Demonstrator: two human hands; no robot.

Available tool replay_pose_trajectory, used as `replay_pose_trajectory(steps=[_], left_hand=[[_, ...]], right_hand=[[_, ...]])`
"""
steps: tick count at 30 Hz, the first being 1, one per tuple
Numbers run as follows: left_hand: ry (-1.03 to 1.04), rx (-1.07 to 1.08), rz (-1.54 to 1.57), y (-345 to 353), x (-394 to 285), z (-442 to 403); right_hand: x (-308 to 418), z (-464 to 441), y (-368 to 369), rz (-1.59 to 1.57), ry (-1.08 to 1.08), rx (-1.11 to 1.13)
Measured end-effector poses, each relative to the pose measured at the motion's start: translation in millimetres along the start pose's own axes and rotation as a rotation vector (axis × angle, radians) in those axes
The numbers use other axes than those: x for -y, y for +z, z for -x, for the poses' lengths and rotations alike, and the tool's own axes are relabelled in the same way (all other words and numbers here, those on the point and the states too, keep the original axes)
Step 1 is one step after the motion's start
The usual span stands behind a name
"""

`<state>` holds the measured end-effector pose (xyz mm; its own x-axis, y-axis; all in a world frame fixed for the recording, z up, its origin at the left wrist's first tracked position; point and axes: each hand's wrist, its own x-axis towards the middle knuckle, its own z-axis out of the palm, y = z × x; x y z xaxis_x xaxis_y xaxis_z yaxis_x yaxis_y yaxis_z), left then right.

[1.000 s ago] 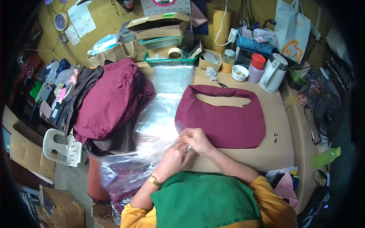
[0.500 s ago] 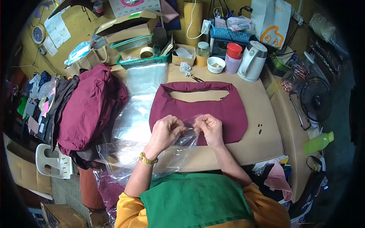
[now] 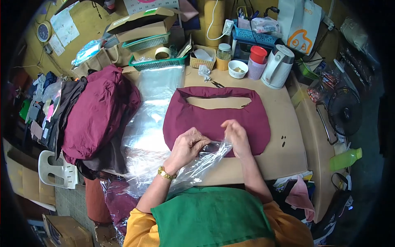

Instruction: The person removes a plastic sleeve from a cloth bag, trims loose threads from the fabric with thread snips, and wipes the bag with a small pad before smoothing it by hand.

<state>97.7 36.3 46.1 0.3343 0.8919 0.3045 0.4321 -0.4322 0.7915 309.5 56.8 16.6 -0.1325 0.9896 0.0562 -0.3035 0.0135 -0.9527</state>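
My left hand (image 3: 187, 149) pinches the edge of a clear plastic bag (image 3: 199, 166), which hangs crumpled over the table's front edge and my left forearm. My right hand (image 3: 238, 140) is at the other side of the bag's mouth, fingers raised and apart, with the plastic against its palm side. Under both hands lies a maroon fabric handbag (image 3: 216, 117), flat, its handle opening facing away from me. Left of it is a stack of flat clear plastic bags (image 3: 153, 107).
Maroon fabric bags (image 3: 98, 119) are heaped at the left. Along the back stand a green basket (image 3: 158, 64), a glass jar (image 3: 224, 52), a white bowl (image 3: 238, 70), a red-lidded cup (image 3: 258, 55) and an electric kettle (image 3: 279, 68). Small pliers (image 3: 217, 84) lie behind the handbag.
The plastic bag's mouth has been drawn wider and toward the right. My right hand has moved slightly right and its fingers have loosened from their pinch; my left hand still pinches the plastic.
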Motion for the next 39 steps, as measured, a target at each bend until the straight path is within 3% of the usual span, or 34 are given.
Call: replay_pose_trajectory(steps=[1, 2, 4, 5, 6, 7, 8, 10, 12, 13, 14, 16, 18, 19, 20, 22, 26, 27, 28, 30, 31, 34, 36, 37, 38, 39], left_hand=[[0.155, -0.122, -0.115, 3, 4, -2], [0.31, -0.241, -0.23, 5, 5, -4], [0.323, -0.286, -0.22, 8, 0, -4], [0.184, -0.216, -0.074, 10, -2, 1], [0.046, -0.146, 0.073, 13, -4, 6], [-0.029, -0.081, 0.127, 14, -10, 8], [-0.028, -0.085, 0.129, 15, -10, 9], [-0.085, 0.092, 0.244, 16, -8, 13], [0.032, 0.02, 0.171, 25, 3, 13], [0.132, -0.133, 0.063, 27, 5, 11], [0.23, -0.285, -0.045, 28, 6, 10], [0.319, -0.335, -0.1, 23, 1, 9], [-0.212, -0.032, 0.277, 21, -2, 18], [-0.176, -0.03, 0.493, 26, -6, 18], [-0.174, -0.035, 0.492, 22, -8, 19], [-0.251, 0.398, 0.682, 8, -9, 24], [-0.287, 0.595, 0.758, -15, -9, 38], [-0.305, 0.632, 0.814, -14, 8, 47], [-0.304, 0.631, 0.816, -20, 12, 55], [-0.208, 0.526, 0.95, -32, 18, 67], [-0.065, 0.46, 0.856, -39, 17, 65], [-0.488, -0.226, 0.68, -71, 28, 69], [-0.417, -0.753, 1.355, -74, 14, 51], [-0.158, -0.398, 1.668, -77, 36, 51], [0.12, -0.003, 1.925, -83, 59, 56], [0.118, -0.003, 1.927, -90, 63, 67]], right_hand=[[2, 2, -1, 0.089, -0.009, 0.211], [-4, 3, -6, 0.088, -0.007, 0.215], [-13, 2, -11, 0.377, -0.179, 0.338], [-20, 0, -6, 0.155, -0.273, 0.208], [-16, 0, -4, 0.156, -0.271, 0.209], [-12, 0, -3, -0.006, -0.173, 0.055], [-7, -1, -1, -0.167, -0.073, -0.097], [1, -1, -10, -0.321, -0.013, -0.152], [6, -2, -14, -0.097, 0.004, -0.026], [9, 2, -5, 0.125, -0.272, 0.162], [14, 7, -4, 0.125, -0.271, 0.166], [22, 16, -4, 0.538, 0.156, 0.545], [10, 12, -10, 0.454, 0.165, 0.515], [10, 11, -11, 0.431, 0.101, 0.386], [10, 9, -13, 0.405, 0.037, 0.26], [9, 5, -23, 0.46, 0.001, 0.185], [10, -4, -49, 0.584, -0.171, -0.253], [10, -10, -58, 0.599, -0.366, -0.311], [8, -17, -69, 0.612, -0.396, -0.419], [19, -17, -88, 0.643, -0.307, -0.618], [22, -14, -103, 0.644, -0.306, -0.619], [40, 3, -108, 0.267, -0.021, -0.329], [62, 19, -77, 0.651, 0.198, 0.58], [59, 18, -70, 0.65, 0.198, 0.582], [55, 17, -65, 0.635, -0.004, 0.52], [52, 16, -64, 0.618, -0.203, 0.453]])
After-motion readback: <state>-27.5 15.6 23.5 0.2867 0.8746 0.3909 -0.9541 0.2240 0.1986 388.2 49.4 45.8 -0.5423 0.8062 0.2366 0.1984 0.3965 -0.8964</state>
